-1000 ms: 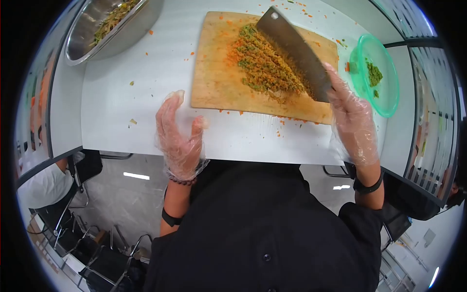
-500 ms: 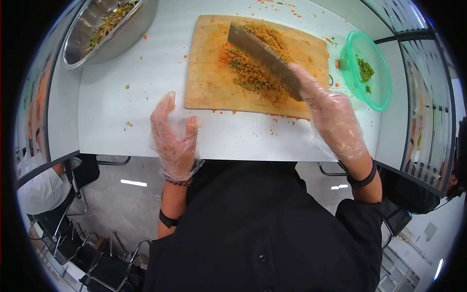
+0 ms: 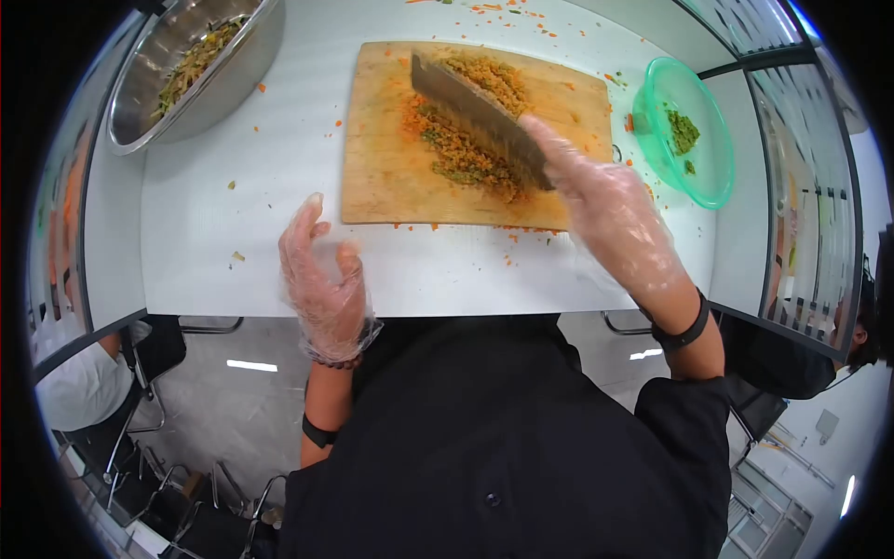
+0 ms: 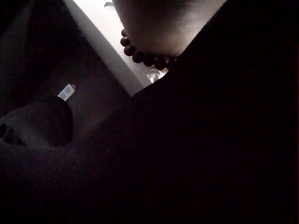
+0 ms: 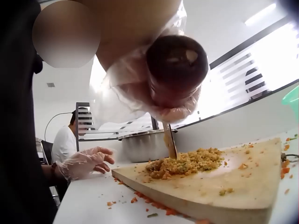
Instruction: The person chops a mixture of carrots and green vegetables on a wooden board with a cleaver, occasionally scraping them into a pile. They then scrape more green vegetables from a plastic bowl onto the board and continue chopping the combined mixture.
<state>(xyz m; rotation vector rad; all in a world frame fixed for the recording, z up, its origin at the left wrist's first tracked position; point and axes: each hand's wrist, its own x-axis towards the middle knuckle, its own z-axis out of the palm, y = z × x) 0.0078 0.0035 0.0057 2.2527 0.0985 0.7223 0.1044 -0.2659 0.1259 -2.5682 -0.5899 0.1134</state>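
My right hand (image 3: 615, 210), in a clear plastic glove, grips a cleaver (image 3: 480, 112) by its dark round handle (image 5: 176, 70). The broad blade stands on edge in a heap of finely chopped orange and green vegetables (image 3: 466, 154), with bits on both sides of it. Under the heap lies a wooden cutting board (image 3: 377, 140). To the left of the board's near corner, my gloved left hand (image 3: 326, 279) rests near the table's front edge, fingers relaxed and holding nothing. The left wrist view is mostly dark, showing a beaded bracelet (image 4: 136, 57) and a bit of table.
A steel bowl (image 3: 219, 88) with shredded food stands at the back left. On the right, a green plastic basket (image 3: 652, 140) holds some chopped greens (image 3: 683, 132). Orange scraps lie scattered round the board on the white table (image 3: 205, 270). Partition panels (image 3: 740, 186) border the sides.
The cleaver has moved left from the heap's right side into its middle, splitting it. My right hand moved left with it. My left hand stays relaxed, its fingers slightly more bent.
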